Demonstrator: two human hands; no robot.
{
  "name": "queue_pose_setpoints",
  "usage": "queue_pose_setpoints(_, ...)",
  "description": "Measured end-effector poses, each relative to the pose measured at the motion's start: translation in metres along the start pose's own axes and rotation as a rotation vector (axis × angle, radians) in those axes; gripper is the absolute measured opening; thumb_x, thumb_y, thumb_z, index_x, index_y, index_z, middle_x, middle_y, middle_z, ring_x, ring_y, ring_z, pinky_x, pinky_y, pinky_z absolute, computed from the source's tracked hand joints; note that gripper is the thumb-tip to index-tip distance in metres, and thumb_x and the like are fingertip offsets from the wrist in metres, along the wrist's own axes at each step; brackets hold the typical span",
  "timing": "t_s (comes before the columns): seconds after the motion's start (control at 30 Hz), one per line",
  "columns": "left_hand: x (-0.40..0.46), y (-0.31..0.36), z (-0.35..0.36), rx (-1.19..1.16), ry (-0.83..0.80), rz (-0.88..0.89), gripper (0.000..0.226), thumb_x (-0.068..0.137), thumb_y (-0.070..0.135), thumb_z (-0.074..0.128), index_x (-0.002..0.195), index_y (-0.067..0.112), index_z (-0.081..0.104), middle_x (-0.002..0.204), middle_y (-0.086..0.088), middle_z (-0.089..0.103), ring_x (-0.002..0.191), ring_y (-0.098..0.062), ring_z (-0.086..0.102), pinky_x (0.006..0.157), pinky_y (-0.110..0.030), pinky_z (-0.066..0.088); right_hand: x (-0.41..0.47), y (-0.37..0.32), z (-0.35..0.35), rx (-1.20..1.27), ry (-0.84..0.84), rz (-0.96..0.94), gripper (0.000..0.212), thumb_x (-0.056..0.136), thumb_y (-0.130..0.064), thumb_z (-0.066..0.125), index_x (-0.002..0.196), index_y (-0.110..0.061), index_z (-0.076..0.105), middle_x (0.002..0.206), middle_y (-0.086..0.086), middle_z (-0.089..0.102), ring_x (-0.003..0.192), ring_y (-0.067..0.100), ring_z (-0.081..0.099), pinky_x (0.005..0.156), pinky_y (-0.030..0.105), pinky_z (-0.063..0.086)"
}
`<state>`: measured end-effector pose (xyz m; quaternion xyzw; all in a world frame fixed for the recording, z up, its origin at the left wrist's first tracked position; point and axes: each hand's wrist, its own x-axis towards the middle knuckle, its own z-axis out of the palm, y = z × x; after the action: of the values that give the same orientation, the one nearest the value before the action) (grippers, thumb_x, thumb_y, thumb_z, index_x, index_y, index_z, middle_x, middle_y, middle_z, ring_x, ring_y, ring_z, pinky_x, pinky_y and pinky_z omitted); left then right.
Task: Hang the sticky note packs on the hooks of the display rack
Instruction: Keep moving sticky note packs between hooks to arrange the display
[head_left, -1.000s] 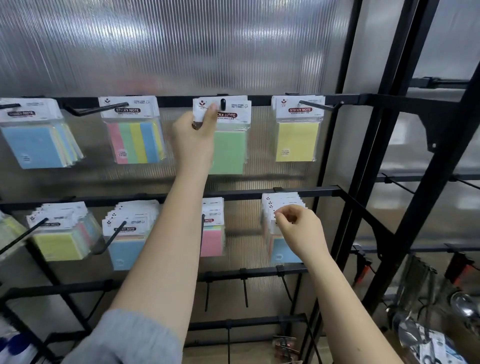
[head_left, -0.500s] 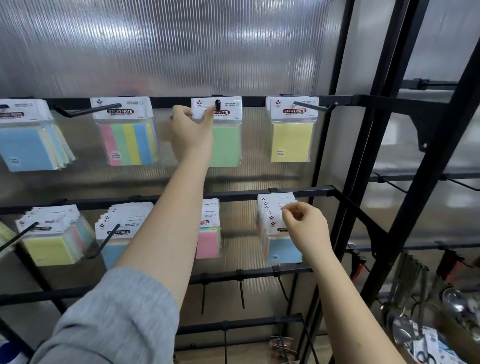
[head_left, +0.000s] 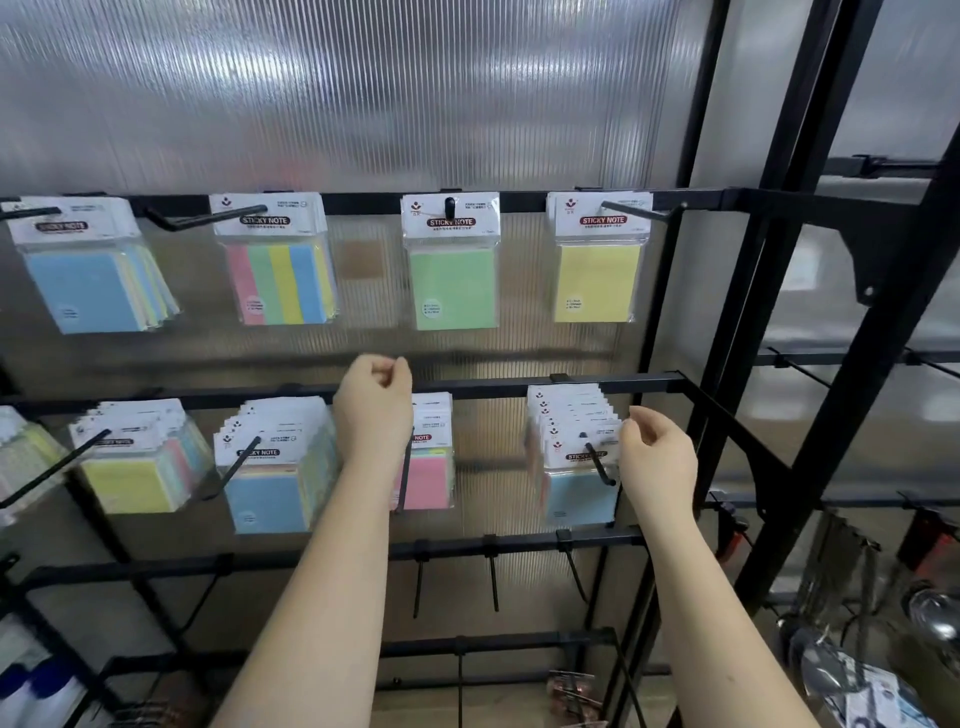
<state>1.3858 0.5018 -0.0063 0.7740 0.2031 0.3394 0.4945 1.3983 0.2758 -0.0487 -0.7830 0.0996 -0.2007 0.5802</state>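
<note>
The black display rack carries two rows of hooks with sticky note packs. On the top row hang a blue stack, a striped pack, a green pack and a yellow pack. My left hand is in front of the lower bar, below the green pack, fingers curled with nothing in them. It partly hides a pink pack. My right hand pinches the right edge of the front blue pack in the stack on the lower right hook.
Lower left hooks hold a yellow-fronted stack and a blue-fronted stack. Bare hooks stick out from the third bar. A black frame post stands to the right, with metal utensils hanging beyond it. A ribbed translucent panel backs the rack.
My left hand has let go of the green pack, which now hangs on its top hook, and has dropped to the lower bar. My right hand stays at the lower right stack.
</note>
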Motion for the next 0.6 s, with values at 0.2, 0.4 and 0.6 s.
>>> queue_pose_setpoints(0.2, -0.025, -0.044, -0.007, 0.143, -0.036, -0.136, 0.012, 0.096, 0.021, 0.049, 0.092, 0.013, 0.057, 0.082, 0.003, 0.058, 0.068, -0.012, 0.048, 0.053, -0.023, 0.029, -0.018, 0.015, 0.003, 0.021, -0.015, 0.029, 0.025, 0.098, -0.016, 0.043, 0.114, -0.011, 0.061, 0.086, -0.012, 0.056, 0.082, 0.009, 0.052, 0.075, 0.023, 0.035)
queue_pose_setpoints(0.4, -0.031, -0.065, -0.008, 0.176, -0.111, -0.232, 0.011, 0.095, 0.019, 0.046, 0.092, 0.014, 0.055, 0.074, 0.003, 0.056, 0.063, -0.009, 0.047, 0.052, -0.024, 0.032, -0.029, 0.032, 0.006, 0.025, -0.063, 0.096, 0.017, 0.093, -0.031, 0.056, 0.107, -0.02, 0.058, 0.09, -0.004, 0.061, 0.083, 0.014, 0.055, 0.066, 0.026, 0.038)
queue_pose_setpoints(0.6, -0.031, -0.075, -0.011, 0.176, -0.12, -0.262, 0.015, 0.089, 0.013, 0.046, 0.093, 0.013, 0.06, 0.088, -0.002, 0.062, 0.075, -0.017, 0.051, 0.056, -0.025, 0.034, -0.036, 0.03, 0.003, 0.05, -0.151, 0.13, 0.026, 0.097, -0.027, 0.05, 0.08, -0.013, 0.065, 0.071, 0.001, 0.063, 0.066, 0.016, 0.052, 0.061, 0.032, 0.044)
